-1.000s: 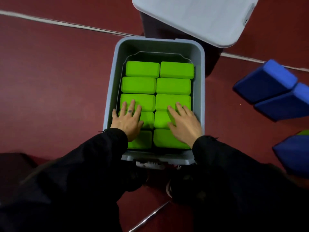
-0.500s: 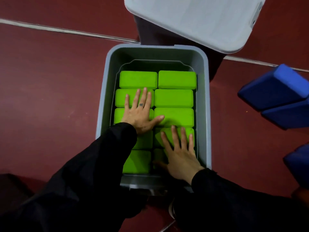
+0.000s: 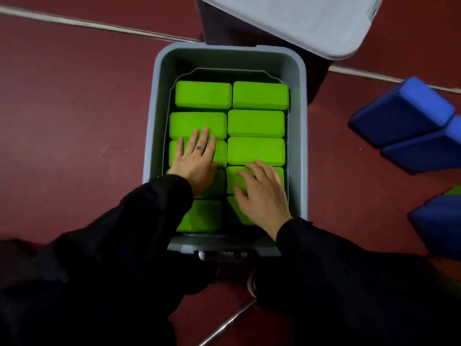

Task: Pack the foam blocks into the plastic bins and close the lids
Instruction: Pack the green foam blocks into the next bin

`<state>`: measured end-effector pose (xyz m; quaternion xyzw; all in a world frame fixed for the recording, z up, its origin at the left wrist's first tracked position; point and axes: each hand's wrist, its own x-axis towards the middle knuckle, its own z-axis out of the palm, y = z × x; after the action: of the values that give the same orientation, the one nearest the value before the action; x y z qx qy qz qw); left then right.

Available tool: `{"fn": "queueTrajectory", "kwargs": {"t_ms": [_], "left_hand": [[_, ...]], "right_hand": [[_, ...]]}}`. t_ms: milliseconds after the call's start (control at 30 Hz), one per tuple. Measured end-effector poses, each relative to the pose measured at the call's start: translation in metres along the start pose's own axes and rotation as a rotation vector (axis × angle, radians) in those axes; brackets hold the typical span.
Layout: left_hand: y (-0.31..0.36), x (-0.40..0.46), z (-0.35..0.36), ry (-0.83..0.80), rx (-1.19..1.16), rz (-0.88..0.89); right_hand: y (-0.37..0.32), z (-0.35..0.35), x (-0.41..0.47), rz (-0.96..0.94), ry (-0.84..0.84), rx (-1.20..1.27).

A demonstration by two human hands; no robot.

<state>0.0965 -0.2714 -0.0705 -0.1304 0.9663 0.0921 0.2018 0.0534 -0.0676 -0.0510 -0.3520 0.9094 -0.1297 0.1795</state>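
Under your flat palms the green blocks [image 3: 255, 123] fill the grey bin [image 3: 298, 136]. Your left hand [image 3: 194, 162] has slid back beside your right hand [image 3: 262, 193], both spread, gripping nothing; the lid [image 3: 287, 18] beyond comes next.

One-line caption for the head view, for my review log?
Both hands, left and right, press flat on green blocks in the open grey bin.

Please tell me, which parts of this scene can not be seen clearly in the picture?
- Head view: the two nearest green foam blocks, partly covered by the left hand, right hand and sleeves.
- Any layers beneath the top blocks in the grey bin: hidden.
- Grey lid: cut off by the top edge.
- Blue foam blocks: cut off by the right edge.
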Motion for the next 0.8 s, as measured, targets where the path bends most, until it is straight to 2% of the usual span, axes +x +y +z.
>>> {"fn": "queueTrajectory", "kwargs": {"t_ms": [33, 100, 233, 333, 400, 500, 633, 733, 800], "left_hand": [[-0.004, -0.017, 0.005, -0.001, 0.039, 0.006], [-0.012, -0.041, 0.009, -0.028, 0.111, -0.002], [-0.029, -0.032, -0.012, 0.022, 0.142, -0.030], [-0.040, -0.002, -0.038, 0.013, 0.128, 0.014], [-0.041, 0.015, -0.044, -0.030, 0.091, -0.034], [-0.041, 0.029, -0.039, -0.071, 0.043, -0.093], [-0.048, 0.030, -0.028, -0.120, 0.069, -0.040], [-0.047, 0.025, -0.021, -0.123, 0.043, -0.047], [-0.046, 0.023, -0.017, -0.103, 0.056, -0.062]], "right_hand": [[-0.005, -0.002, 0.005, -0.024, 0.037, 0.033], [-0.017, -0.005, 0.017, -0.076, 0.004, 0.052], [-0.029, -0.006, 0.059, -0.146, 0.043, -0.063], [-0.030, -0.017, 0.101, -0.096, -0.080, -0.102], [-0.026, -0.016, 0.116, -0.101, -0.142, -0.149], [-0.021, -0.011, 0.118, -0.139, -0.099, -0.288], [-0.029, -0.013, 0.128, -0.161, -0.058, -0.416], [-0.040, -0.006, 0.128, -0.084, -0.143, -0.413], [-0.040, -0.004, 0.123, -0.076, -0.135, -0.364]]}}
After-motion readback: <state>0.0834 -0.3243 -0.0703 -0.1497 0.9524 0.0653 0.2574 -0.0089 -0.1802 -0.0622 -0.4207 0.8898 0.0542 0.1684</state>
